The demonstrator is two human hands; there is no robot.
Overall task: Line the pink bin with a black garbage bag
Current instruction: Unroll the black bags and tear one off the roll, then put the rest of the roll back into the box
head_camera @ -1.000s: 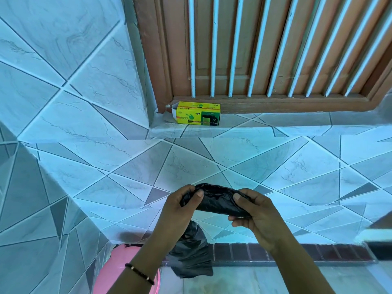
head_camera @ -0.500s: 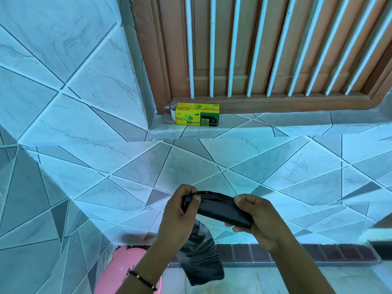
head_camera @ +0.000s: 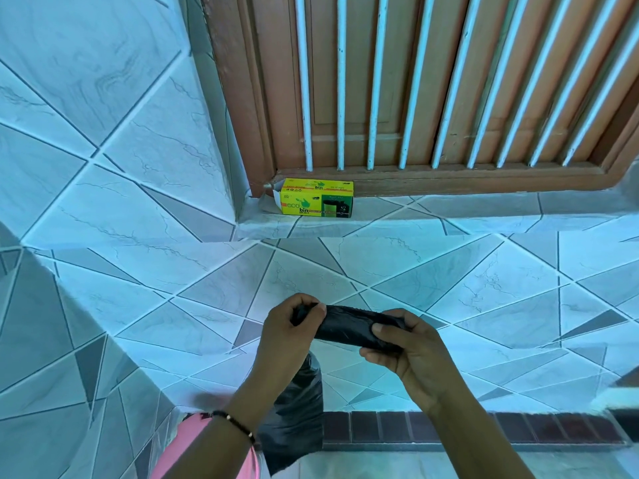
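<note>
Head view, down at a tiled wall and sill.

Pink bin (head_camera: 193, 444) — only part of its rim shows at the bottom edge of the view, left of centre, mostly hidden behind the left forearm, which wears a beaded bracelet (head_camera: 235, 421).

Left hand (head_camera: 287, 335): fingers curled, thumb and fingertips pinching the left end of a black roll of garbage bags (head_camera: 349, 326). From that end a loose length of black bag (head_camera: 294, 420) hangs straight down behind the wrist, its lower part beside the bin rim; whether it touches the bin cannot be told.

Right hand (head_camera: 411, 350): closed round the right end of the roll, thumb pressed on the near face, fingers wrapped underneath. The roll lies roughly level between the two hands, held in the air in front of the wall tiles.

Above, on the left end of the tiled sill (head_camera: 449, 212) — a yellow bin-bag box (head_camera: 316, 201), left flap open, against the brown wooden frame (head_camera: 449, 181) with white bars (head_camera: 373, 81).
</note>
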